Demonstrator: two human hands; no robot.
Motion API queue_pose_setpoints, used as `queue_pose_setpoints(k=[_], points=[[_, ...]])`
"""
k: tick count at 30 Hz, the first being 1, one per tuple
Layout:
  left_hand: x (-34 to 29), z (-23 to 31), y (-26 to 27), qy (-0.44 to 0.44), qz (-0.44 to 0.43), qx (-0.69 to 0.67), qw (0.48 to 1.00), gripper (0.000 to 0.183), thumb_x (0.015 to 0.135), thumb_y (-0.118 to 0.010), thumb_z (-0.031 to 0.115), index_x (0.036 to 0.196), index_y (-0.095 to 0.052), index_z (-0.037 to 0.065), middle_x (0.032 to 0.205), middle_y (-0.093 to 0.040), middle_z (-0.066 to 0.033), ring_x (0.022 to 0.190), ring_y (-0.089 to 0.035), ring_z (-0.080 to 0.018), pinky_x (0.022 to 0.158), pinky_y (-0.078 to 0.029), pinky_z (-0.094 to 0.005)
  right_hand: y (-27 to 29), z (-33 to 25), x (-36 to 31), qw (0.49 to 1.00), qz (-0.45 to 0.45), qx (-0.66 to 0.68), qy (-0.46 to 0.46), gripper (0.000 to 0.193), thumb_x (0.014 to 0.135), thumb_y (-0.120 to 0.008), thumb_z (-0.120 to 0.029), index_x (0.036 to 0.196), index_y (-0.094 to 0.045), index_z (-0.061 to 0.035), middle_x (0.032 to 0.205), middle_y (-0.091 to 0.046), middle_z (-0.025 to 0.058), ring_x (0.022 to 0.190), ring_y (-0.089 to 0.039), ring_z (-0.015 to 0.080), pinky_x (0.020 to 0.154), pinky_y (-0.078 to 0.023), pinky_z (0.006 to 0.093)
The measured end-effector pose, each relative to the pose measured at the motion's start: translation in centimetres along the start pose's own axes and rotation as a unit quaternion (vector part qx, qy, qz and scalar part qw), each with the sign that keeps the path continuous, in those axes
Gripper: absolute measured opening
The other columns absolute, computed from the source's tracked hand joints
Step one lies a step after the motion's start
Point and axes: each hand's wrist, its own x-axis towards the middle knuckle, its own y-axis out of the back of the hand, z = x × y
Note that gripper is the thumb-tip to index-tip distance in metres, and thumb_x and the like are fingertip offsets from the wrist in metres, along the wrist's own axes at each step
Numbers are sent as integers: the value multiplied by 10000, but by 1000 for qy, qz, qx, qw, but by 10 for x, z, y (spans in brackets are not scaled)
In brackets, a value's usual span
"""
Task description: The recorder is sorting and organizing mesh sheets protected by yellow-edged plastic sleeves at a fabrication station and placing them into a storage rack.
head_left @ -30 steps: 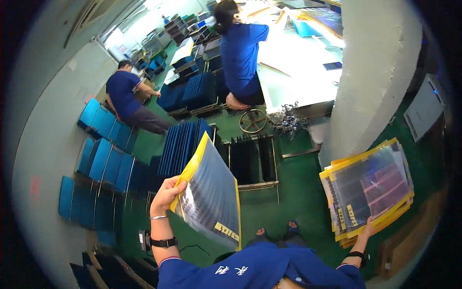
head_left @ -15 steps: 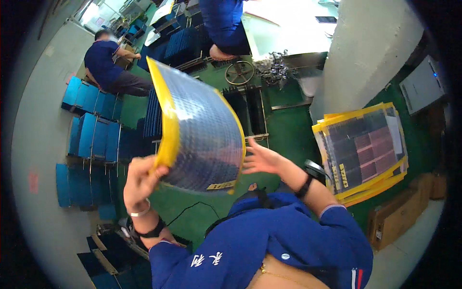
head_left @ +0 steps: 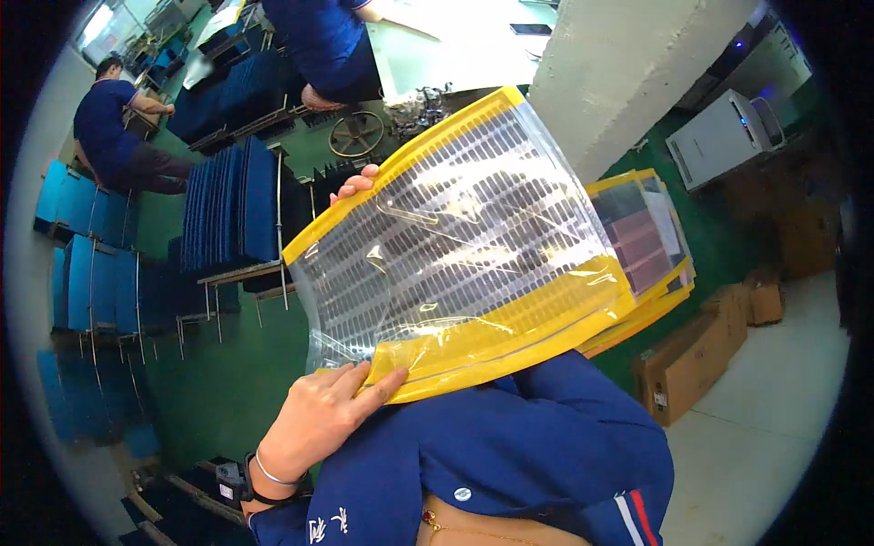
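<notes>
A large clear film sheet [head_left: 455, 232] with yellow taped edges and rows of small dark dashes is stretched in front of me, tilted and slightly bowed. Bright glare lies across its middle. My left hand [head_left: 323, 414] grips the near yellow edge at its left end, fingers on top. At the far yellow edge, fingertips of my right hand [head_left: 353, 185] curl over the border; the rest of that hand and its arm are hidden behind the sheet. Partly covered by the sheet's right end is a stack of similar yellow-edged films [head_left: 651, 232].
Racks of blue panels [head_left: 232, 214] stand at the left, with more blue panels [head_left: 96, 205] along the wall. One co-worker [head_left: 114, 132] is far left; another person [head_left: 323, 45] stands by a bright table [head_left: 428, 55]. A pillar [head_left: 610, 73], white box-shaped machine [head_left: 719, 141] and cardboard box [head_left: 692, 364] are right.
The film sheet has swung right and flattened out across my front. My right hand, open beside it before, now holds its far edge. The view has turned right.
</notes>
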Motion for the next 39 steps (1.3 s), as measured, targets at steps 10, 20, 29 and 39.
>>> queue_pose_setpoints(k=[10,20,29,39], points=[[-11,-42,17,93,222,-125,963,286,734,-578,12,1018,-611,2,796,-645,-89,583,-585,-181,555,-456,-253,-49,-66,-17,963,227,-6,-146,508,863,-532,-335,1253,-380,-46,1151,-494,101,1137,-419,249,1002,-284,427],[-80,-105,-49,300,514,-452,664,298,887,-527,145,1126,-514,-32,950,-572,-25,841,-507,-86,757,-404,-221,-172,-30,72,726,327,-552,-248,542,819,-605,-91,1288,-336,-73,1172,-496,41,1077,-465,134,936,-377,315],[-76,-126,-76,401,399,-621,543,262,902,-496,213,1075,-528,19,941,-599,-26,805,-571,-96,706,-473,-247,-124,-55,38,616,463,-509,-385,449,800,-604,-58,1216,-435,-32,1052,-562,57,922,-551,122,838,-449,275],[-63,-112,-115,437,336,-292,782,681,732,-701,280,1262,-384,-8,1161,-512,-157,1093,-480,-253,899,-397,-327,-138,-64,19,646,550,-435,-300,282,787,-553,27,1059,-499,-25,869,-597,71,737,-610,158,671,-526,307]])
